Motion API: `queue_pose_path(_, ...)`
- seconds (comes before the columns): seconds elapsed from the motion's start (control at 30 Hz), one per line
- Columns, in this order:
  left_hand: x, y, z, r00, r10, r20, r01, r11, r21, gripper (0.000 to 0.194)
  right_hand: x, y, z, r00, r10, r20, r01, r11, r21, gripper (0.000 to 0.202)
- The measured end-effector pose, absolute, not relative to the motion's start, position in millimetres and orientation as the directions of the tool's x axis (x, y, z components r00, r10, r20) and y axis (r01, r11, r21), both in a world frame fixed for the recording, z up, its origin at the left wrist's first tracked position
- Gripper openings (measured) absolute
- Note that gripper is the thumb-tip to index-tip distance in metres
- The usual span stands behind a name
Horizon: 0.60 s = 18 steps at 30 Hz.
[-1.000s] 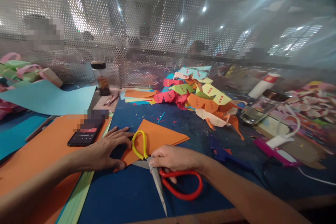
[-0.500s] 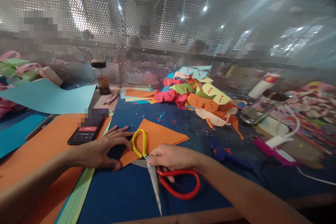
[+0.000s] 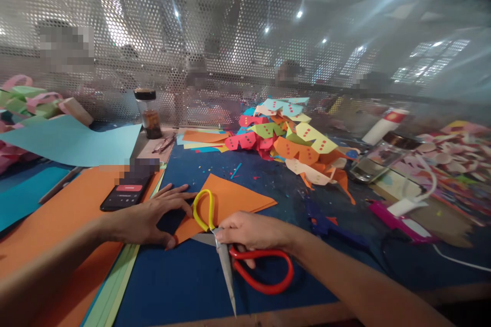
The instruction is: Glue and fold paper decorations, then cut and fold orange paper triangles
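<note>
My right hand (image 3: 245, 230) curls round the wide-open scissors (image 3: 225, 265), and my left hand (image 3: 151, 218) is spread, touching orange paper (image 3: 236, 197) on the surface (image 3: 172, 286), folded but uncut where I see, near many made dotted shapes (image 3: 294, 150).

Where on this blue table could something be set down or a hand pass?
Best: blue table between green sheets, left hand and scissors. A smaller, scrap-dotted patch lies between the folded orange paper and the cut-paper pile. Crowded: the far right, with jar and pink device; the left, with phone.
</note>
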State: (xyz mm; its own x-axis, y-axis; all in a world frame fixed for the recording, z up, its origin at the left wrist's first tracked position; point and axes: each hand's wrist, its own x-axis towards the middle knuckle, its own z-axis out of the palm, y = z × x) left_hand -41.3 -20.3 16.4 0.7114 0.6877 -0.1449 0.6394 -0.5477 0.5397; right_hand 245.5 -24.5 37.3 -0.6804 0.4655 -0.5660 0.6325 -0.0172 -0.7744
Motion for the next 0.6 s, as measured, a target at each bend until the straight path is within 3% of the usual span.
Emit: queue_pose_path(0.6, -41.8, -18.6, 15.9, 0.700, 0.691, -0.183, 0.654, -0.516, 0.554, 0.052, 239.0, -26.3, 37.3, -0.674, 0.460, -0.578, 0.632, -0.046, -0.774, 0.031)
